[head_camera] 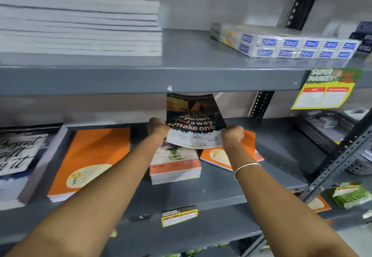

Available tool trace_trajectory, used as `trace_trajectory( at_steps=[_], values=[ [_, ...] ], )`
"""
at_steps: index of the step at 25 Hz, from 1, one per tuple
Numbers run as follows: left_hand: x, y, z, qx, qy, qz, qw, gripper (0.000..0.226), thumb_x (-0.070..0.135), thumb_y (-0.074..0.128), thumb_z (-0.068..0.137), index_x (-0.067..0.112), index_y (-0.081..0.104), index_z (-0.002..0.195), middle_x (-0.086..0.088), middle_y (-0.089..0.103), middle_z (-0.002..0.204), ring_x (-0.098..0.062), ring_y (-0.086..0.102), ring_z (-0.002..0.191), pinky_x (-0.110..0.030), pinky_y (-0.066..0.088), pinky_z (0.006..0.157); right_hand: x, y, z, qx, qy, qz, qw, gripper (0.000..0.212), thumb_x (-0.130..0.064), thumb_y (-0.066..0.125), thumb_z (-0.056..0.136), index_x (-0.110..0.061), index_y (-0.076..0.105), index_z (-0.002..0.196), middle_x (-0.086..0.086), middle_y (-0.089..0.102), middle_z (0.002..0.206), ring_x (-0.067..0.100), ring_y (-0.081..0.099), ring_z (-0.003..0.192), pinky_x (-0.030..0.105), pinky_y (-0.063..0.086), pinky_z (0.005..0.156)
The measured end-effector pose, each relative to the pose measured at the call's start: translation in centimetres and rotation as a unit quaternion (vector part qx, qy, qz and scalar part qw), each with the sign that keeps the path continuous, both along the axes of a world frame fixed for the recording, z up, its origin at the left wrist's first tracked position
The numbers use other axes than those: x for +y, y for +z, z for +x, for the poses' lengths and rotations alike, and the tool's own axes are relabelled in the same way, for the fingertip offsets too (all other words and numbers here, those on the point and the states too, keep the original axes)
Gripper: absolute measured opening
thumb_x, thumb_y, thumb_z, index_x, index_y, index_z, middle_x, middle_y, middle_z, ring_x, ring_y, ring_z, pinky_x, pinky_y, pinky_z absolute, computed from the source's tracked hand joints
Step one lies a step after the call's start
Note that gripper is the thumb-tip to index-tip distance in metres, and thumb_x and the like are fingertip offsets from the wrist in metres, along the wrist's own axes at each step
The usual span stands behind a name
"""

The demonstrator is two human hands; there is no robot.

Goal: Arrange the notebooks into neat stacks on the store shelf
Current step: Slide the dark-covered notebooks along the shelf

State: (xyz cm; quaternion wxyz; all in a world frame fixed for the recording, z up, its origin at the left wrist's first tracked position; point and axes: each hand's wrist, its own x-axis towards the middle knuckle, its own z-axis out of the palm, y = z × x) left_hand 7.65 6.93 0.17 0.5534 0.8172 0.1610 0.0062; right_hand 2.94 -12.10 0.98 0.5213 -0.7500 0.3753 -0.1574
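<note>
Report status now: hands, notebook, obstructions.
Left hand and right hand grip dark slogan-cover notebook, tilted above small stack. Orange notebook lies askew beside it.

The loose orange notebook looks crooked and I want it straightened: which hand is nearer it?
Right. The right hand overlaps the orange notebook; the left hand grips the dark notebook's far edge.

The top of the notebook (194,119) I grip is hidden behind the upper shelf's front lip (141,79). My fingertips curl out of sight behind its side edges. Below my grip, it covers the far end of the small stack (175,166). My right hand (232,136) hides much of the orange notebook (219,159)
</note>
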Motion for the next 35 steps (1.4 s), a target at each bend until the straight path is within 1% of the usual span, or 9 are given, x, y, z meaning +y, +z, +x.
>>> trace_trajectory(
  at_steps=[4, 10, 12, 16, 20, 24, 27, 30, 35],
  values=[
    [10.7, 0.4, -1.3, -0.037, 0.041, 0.011, 0.998, 0.036, -0.006, 0.058, 0.075, 0.014, 0.048, 0.047, -0.016, 0.059, 0.075, -0.018, 0.056, 0.074, -0.027, 0.040, 0.062, 9.2, 0.3, 0.8, -0.031, 0.099, 0.040, 0.994, 0.031, -0.002, 0.049, 0.088, 0.008, 0.058, 0.116, 0.013, 0.060, 0.104, 0.016, 0.044, 0.086, 0.025, 0.037, 0.075],
    [26.3, 0.2, -4.5, -0.043, 0.105, 0.006, 0.994, 0.011, -0.009, 0.059, 0.076, -0.003, 0.064, 0.068, -0.020, 0.061, 0.084, -0.024, 0.059, 0.083, -0.028, 0.040, 0.066, 24.3, -0.5, 0.7, -0.028, 0.160, 0.045, 0.986, 0.028, -0.004, 0.053, 0.088, 0.005, 0.059, 0.114, 0.018, 0.063, 0.119, 0.013, 0.047, 0.092, 0.028, 0.039, 0.075],
    [30.9, -0.1, -5.4, -0.043, 0.127, 0.000, 0.991, 0.012, -0.011, 0.058, 0.075, -0.005, 0.064, 0.067, -0.026, 0.063, 0.086, -0.028, 0.062, 0.086, -0.030, 0.040, 0.068, 28.5, -0.7, 0.2, -0.015, 0.219, 0.076, 0.973, 0.014, -0.007, 0.051, 0.089, -0.008, 0.064, 0.095, 0.010, 0.065, 0.098, 0.018, 0.052, 0.089, 0.027, 0.042, 0.074],
    [38.4, -1.0, -7.4, -0.019, 0.170, 0.007, 0.985, 0.036, -0.010, 0.058, 0.079, 0.012, 0.045, 0.054, -0.010, 0.052, 0.065, -0.019, 0.049, 0.077, -0.027, 0.036, 0.055, 36.7, -1.2, -0.8, -0.025, 0.212, 0.131, 0.968, 0.043, 0.009, 0.044, 0.085, -0.018, 0.030, 0.054, -0.001, 0.030, 0.059, 0.017, 0.028, 0.057, 0.023, 0.030, 0.054],
    [44.7, -2.4, -9.3, 0.004, 0.212, 0.013, 0.977, 0.029, -0.009, 0.060, 0.077, 0.007, 0.051, 0.056, -0.007, 0.050, 0.069, -0.018, 0.045, 0.077, -0.026, 0.034, 0.058, 43.8, -2.4, -1.8, 0.000, 0.236, 0.060, 0.970, 0.050, 0.014, 0.046, 0.081, -0.017, 0.024, 0.048, -0.003, 0.028, 0.055, 0.019, 0.031, 0.072, 0.024, 0.032, 0.057],
    [48.8, -3.6, -10.6, 0.019, 0.237, 0.039, 0.971, 0.007, -0.008, 0.064, 0.076, -0.007, 0.065, 0.083, -0.013, 0.054, 0.084, -0.017, 0.047, 0.083, -0.027, 0.037, 0.070, 47.5, -3.7, -2.5, 0.014, 0.268, 0.037, 0.963, 0.018, 0.007, 0.050, 0.085, -0.006, 0.063, 0.087, 0.014, 0.057, 0.087, 0.028, 0.062, 0.095, 0.031, 0.049, 0.078],
    [50.5, -4.3, -11.1, 0.032, 0.239, 0.049, 0.969, 0.011, -0.009, 0.061, 0.078, -0.013, 0.064, 0.087, -0.017, 0.058, 0.088, -0.017, 0.047, 0.086, -0.029, 0.040, 0.077, 48.6, -4.3, -4.1, 0.053, 0.335, 0.023, 0.940, 0.027, -0.004, 0.049, 0.090, 0.005, 0.059, 0.114, 0.020, 0.063, 0.115, 0.034, 0.059, 0.112, 0.036, 0.049, 0.091],
    [51.2, -5.0, -11.0, 0.028, 0.252, 0.058, 0.966, 0.018, -0.010, 0.057, 0.078, -0.004, 0.057, 0.061, -0.028, 0.059, 0.087, -0.020, 0.051, 0.089, -0.031, 0.039, 0.079, 49.3, -5.2, -4.1, 0.062, 0.311, -0.006, 0.948, 0.027, 0.001, 0.058, 0.086, 0.007, 0.062, 0.111, 0.021, 0.066, 0.116, 0.033, 0.063, 0.108, 0.033, 0.053, 0.086],
    [51.4, -6.0, -11.3, 0.033, 0.269, 0.094, 0.958, 0.021, -0.004, 0.059, 0.080, -0.014, 0.065, 0.098, -0.028, 0.066, 0.112, -0.035, 0.059, 0.110, -0.035, 0.043, 0.101, 49.5, -6.4, -4.1, 0.093, 0.337, -0.023, 0.937, 0.029, -0.005, 0.068, 0.081, 0.006, 0.064, 0.107, 0.022, 0.067, 0.115, 0.032, 0.065, 0.106, 0.025, 0.046, 0.068]
  ],
)
